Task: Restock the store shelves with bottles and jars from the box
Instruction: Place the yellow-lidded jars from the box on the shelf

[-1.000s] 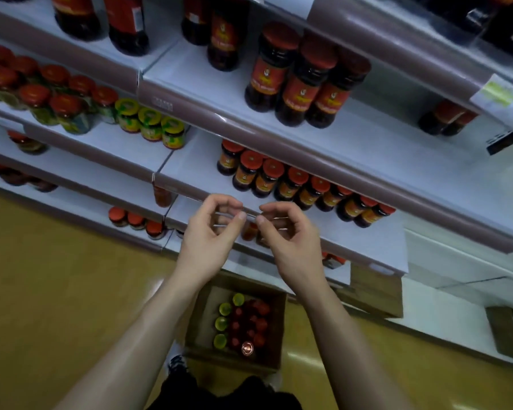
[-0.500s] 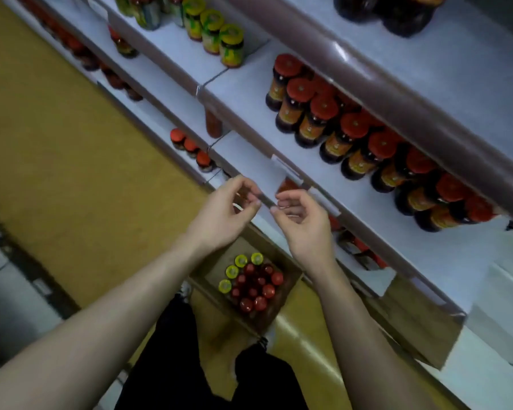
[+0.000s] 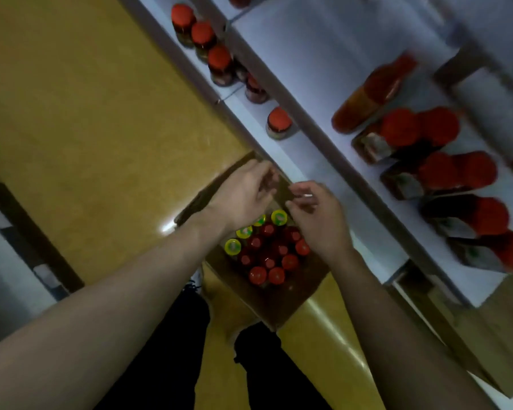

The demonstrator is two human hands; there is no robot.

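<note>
While hands (image 3: 278, 208) hover (empty), box (image 3: 290, 294) below.

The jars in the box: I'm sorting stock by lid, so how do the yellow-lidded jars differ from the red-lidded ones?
The yellow-lidded jars have yellow-green caps; the red-lidded jars have plain red caps. The yellow-lidded jars are few, in one line along the box's left edge; the red-lidded jars are many and fill the rest. Both kinds stand upright, packed close, with neither hand touching them.
</note>
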